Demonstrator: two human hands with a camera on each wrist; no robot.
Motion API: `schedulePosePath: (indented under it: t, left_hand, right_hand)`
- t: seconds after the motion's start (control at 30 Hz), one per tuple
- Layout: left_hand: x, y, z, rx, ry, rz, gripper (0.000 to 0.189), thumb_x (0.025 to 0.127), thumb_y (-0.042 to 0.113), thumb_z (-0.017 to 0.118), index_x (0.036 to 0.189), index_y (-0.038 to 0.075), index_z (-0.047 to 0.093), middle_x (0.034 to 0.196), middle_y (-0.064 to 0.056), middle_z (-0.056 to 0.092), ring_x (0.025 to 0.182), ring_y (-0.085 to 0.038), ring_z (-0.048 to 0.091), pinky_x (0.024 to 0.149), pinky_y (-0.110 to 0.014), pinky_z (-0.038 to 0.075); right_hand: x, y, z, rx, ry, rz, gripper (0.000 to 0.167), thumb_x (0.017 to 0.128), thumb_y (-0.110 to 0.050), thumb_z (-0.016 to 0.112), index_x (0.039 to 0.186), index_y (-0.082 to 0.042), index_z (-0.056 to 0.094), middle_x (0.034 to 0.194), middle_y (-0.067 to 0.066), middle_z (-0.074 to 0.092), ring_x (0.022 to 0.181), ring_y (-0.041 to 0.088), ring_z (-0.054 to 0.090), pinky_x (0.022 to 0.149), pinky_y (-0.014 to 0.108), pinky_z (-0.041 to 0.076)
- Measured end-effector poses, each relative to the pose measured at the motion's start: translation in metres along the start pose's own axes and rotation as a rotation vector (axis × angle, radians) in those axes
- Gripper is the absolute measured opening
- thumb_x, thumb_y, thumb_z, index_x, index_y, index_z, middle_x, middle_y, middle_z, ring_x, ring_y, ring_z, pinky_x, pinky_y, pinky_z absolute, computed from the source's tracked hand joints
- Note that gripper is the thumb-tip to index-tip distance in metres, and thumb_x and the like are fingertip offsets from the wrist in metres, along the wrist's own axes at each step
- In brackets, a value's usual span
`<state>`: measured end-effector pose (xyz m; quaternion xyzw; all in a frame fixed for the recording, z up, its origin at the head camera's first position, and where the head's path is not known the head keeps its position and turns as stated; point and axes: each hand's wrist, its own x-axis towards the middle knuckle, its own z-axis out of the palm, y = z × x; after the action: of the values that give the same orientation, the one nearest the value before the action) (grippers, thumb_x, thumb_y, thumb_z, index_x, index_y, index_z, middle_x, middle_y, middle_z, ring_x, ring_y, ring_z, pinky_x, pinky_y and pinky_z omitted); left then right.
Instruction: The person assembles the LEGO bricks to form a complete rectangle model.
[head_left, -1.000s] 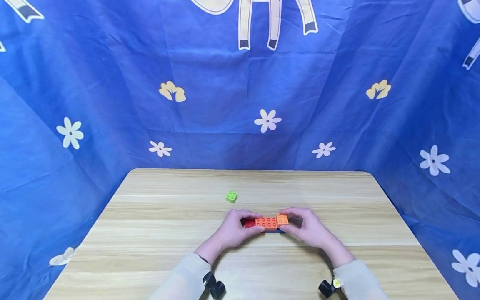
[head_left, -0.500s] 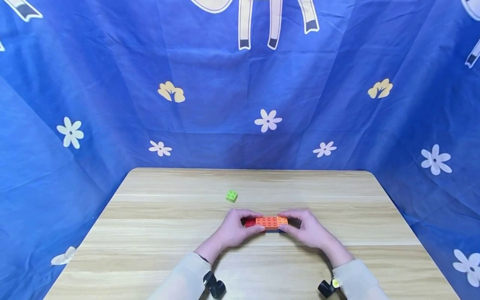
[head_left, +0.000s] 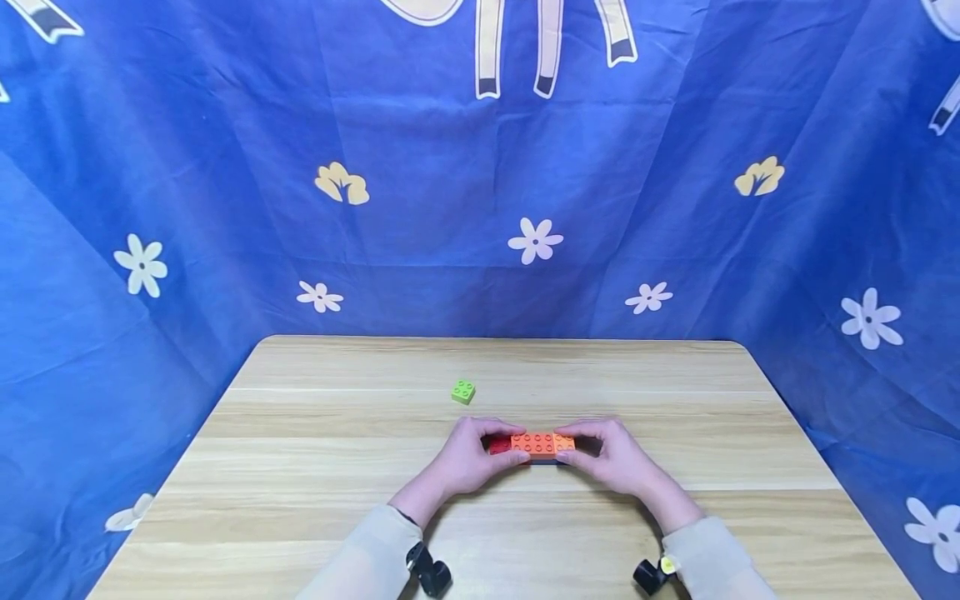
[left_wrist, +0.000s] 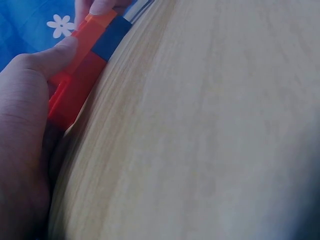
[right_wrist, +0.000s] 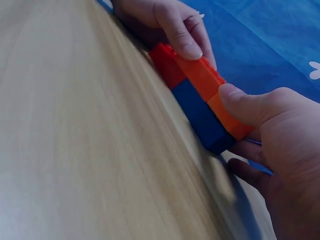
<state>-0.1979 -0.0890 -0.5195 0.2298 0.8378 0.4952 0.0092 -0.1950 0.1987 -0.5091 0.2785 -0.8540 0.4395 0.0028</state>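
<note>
In the head view my left hand [head_left: 467, 460] pinches the long orange-red brick [head_left: 533, 444] between thumb and fingers, from its left end. Under that brick lie a red brick [left_wrist: 75, 97] on the left and a blue brick [right_wrist: 200, 117] on the right, side by side on the table. My right hand [head_left: 621, 460] grips a small light-orange brick [head_left: 565, 442], which sits on the blue one, flush against the end of the long brick. Both thumbs are on the near side of the bricks. The red brick's left part stays uncovered, its studs showing beside my left palm.
A small lime-green brick [head_left: 462, 392] stands alone on the wooden table [head_left: 337, 467], farther back and left of the hands. Behind the table hangs a blue cloth [head_left: 420, 208] with white flowers. A small black camera is strapped at each wrist.
The small light-orange brick has gone down from a raised, slightly tilted position to level with the long brick. My right hand lowered a little with it; my left hand kept its place.
</note>
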Motion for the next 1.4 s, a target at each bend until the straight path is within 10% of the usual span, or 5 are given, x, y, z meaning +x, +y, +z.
schedulePosePath:
  t: [1.4]
  left_hand:
    - [0.001, 0.015, -0.015, 0.066, -0.120, -0.001, 0.044, 0.089, 0.044, 0.087, 0.123, 0.016, 0.079, 0.116, 0.006, 0.076, 0.104, -0.009, 0.068, 0.093, -0.033, 0.055]
  right_hand:
    - [0.000, 0.002, 0.006, 0.020, 0.002, 0.042, 0.036, 0.092, -0.034, 0.085, 0.125, -0.022, 0.078, 0.123, -0.011, 0.075, 0.117, 0.016, 0.067, 0.104, 0.041, 0.052]
